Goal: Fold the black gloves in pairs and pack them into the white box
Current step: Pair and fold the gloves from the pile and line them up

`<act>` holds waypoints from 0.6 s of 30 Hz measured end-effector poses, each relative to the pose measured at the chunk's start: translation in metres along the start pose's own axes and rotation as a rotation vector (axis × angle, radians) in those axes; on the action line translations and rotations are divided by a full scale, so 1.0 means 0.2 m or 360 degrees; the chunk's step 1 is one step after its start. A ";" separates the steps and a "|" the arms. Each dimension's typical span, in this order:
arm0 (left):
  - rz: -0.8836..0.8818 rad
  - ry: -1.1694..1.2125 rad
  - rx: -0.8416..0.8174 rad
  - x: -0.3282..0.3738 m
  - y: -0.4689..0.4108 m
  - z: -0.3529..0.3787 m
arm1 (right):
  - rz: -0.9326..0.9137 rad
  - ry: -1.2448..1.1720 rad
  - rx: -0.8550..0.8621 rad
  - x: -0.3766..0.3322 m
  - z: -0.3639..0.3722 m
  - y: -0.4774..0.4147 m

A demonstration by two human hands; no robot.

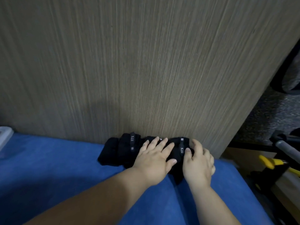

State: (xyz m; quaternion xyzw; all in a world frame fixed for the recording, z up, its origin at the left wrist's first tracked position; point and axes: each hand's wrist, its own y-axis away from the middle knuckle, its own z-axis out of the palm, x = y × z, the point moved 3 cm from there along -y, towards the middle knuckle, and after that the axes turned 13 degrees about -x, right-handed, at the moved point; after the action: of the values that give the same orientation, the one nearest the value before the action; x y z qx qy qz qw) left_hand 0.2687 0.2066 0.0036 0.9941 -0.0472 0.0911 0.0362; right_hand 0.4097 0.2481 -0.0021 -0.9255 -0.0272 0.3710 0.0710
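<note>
A heap of black gloves [120, 150] with small white "5.11" tags lies on the blue cloth [56, 168], pushed up against a wooden panel. My left hand [154, 161] lies flat with straight fingers on the middle of the heap. My right hand [198, 163] is on the right end of the heap, its fingers curled over a tagged black glove [180, 146]. The white box [4, 135] shows only as a pale corner at the far left edge.
The wooden panel [146, 62] rises directly behind the gloves and fills most of the view. To the right, past the edge of the blue cloth, are a yellow-handled tool [271, 162], a grey tube [287, 148] and dark clutter on the floor.
</note>
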 end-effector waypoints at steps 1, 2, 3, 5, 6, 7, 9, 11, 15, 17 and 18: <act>-0.0006 -0.0009 -0.0011 0.00 -0.01 0.00 | -0.0098 -0.0091 0.0001 0.01 0.00 0.00; -0.0011 -0.0016 -0.0014 0.01 -0.01 0.00 | -0.0220 -0.0163 -0.0005 0.01 0.00 0.00; -0.0015 -0.0026 -0.0010 0.01 -0.02 0.00 | -0.0339 -0.0186 -0.0013 0.02 0.00 0.00; -0.0022 -0.0039 -0.0012 0.01 -0.02 -0.01 | -0.0478 -0.0117 -0.0052 0.03 0.01 0.00; -0.0025 -0.0039 -0.0021 0.01 -0.03 0.00 | -0.0493 -0.0074 -0.0095 0.04 0.02 0.00; -0.0027 -0.0037 -0.0029 0.01 -0.03 0.00 | -0.0487 -0.0036 -0.0145 0.05 0.02 0.00; -0.0032 -0.0031 -0.0033 0.01 -0.04 0.01 | -0.0469 0.0028 -0.0229 0.07 0.04 -0.01; -0.0041 -0.0028 -0.0032 0.01 -0.04 0.02 | -0.0443 0.0071 -0.0275 0.08 0.05 -0.02; -0.0063 -0.0038 -0.0045 0.01 -0.05 0.02 | -0.0401 0.0076 -0.0308 0.09 0.06 -0.02; -0.0070 -0.0041 -0.0054 0.01 -0.05 0.02 | -0.0380 0.0082 -0.0322 0.09 0.06 -0.02; -0.0072 -0.0044 -0.0065 0.01 -0.05 0.02 | -0.0372 0.0091 -0.0329 0.09 0.06 -0.02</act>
State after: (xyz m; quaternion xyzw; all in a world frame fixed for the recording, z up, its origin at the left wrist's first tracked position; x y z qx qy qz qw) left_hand 0.2730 0.2166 0.0000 0.9951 -0.0272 0.0756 0.0578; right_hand 0.4148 0.2546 -0.0228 -0.9286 -0.1707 0.3290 0.0186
